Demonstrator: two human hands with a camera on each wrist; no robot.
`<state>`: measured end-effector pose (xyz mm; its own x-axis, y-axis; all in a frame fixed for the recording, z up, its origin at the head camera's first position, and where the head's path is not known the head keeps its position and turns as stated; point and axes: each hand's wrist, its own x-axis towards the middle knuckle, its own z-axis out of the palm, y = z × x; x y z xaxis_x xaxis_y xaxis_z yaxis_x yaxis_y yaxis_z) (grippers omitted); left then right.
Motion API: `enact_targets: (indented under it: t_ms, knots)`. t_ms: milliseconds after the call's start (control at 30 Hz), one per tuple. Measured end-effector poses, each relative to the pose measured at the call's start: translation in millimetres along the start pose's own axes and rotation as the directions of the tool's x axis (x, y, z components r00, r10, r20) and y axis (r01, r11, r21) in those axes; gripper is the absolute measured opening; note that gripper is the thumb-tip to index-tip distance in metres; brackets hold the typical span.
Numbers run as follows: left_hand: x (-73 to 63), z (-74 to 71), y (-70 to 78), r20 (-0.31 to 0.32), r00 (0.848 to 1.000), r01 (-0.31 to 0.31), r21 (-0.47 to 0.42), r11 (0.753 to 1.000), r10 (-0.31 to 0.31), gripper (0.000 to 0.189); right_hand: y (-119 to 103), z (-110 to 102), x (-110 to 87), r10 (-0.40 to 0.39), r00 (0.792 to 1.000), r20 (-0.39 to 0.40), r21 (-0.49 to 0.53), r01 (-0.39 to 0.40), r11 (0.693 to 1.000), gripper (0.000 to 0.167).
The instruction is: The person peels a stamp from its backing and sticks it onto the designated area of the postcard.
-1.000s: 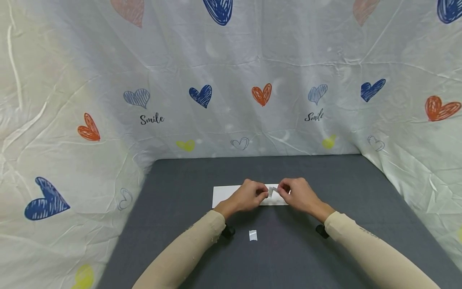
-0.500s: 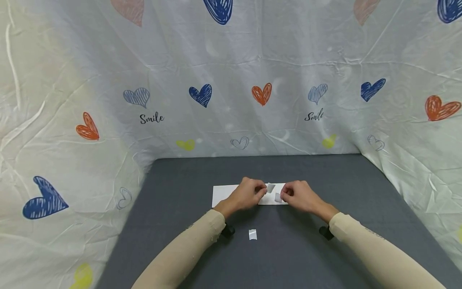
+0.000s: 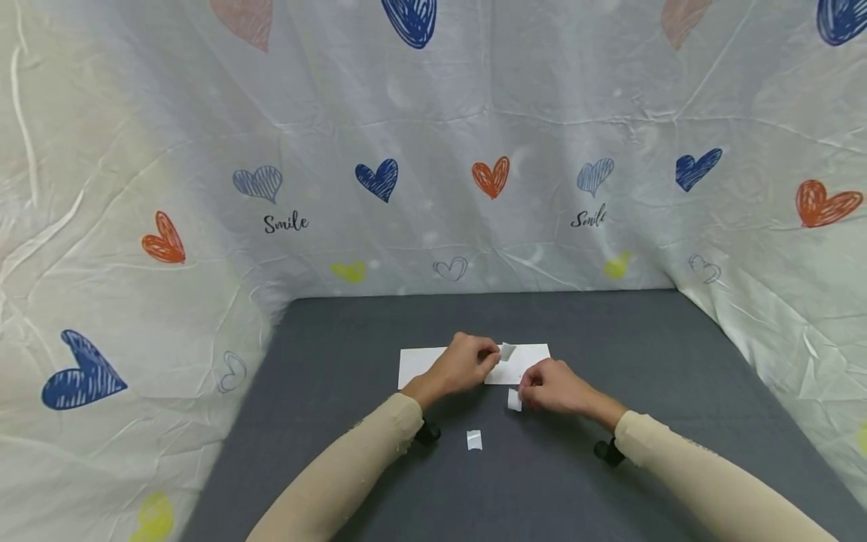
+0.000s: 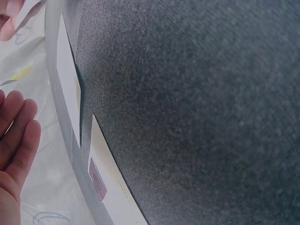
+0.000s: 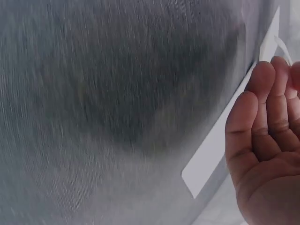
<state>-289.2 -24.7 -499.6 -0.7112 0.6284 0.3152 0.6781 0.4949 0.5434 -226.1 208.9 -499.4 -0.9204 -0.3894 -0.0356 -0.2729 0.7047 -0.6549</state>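
Note:
Between thumb and fingertips, my left hand (image 3: 462, 364) pinches a small pale translucent-looking square (image 3: 506, 351) over the right part of the white paper. My right hand (image 3: 557, 386) pinches a small white piece (image 3: 515, 400) just in front of the paper's near edge. Its thin edge also shows past the fingers in the right wrist view. The white paper (image 3: 535, 360) lies beneath and behind my left hand, which hides its middle. In the left wrist view it appears as two pieces, a plain white one (image 4: 69, 84) and one with a purple printed mark (image 4: 110, 187).
A small shiny white square (image 3: 474, 440) lies on the dark grey tabletop (image 3: 379, 324), nearer to me than the hands. Behind and at both sides of the table hangs a pale curtain (image 3: 433, 218) printed with hearts.
My right hand has drawn apart from the left, then come down toward me with the small white piece, off the paper. The left hand has stayed nearly still with its square.

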Motion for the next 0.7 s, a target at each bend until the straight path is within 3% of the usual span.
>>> enact_targets:
  t_ms: [267,400,500,700]
  knots:
    - [-0.8,1.7,-1.1,-0.01,1.0,-0.009,-0.006,1.0,0.009,0.014,-13.1,19.9,-11.2,-0.035,0.997,0.062,0.061,0.031,0.998,0.013]
    - [-0.9,1.4,-1.1,-0.006,1.0,-0.002,-0.01,1.0,0.002,0.014,-16.6,26.0,-15.8,-0.08,0.995,0.061,0.031,0.078,0.996,0.015]
    - [-0.7,1.6,-1.4,-0.002,1.0,-0.001,-0.006,1.0,0.001,0.015,-9.0,34.2,-16.5,-0.152,0.988,0.026,0.001,0.152,0.988,0.017]
    - [-1.3,2.2,-1.0,-0.003,1.0,-0.009,0.002,1.0,0.009,0.015,32.5,61.8,-7.0,-0.313,0.945,-0.093,-0.128,0.3,0.945,0.016]
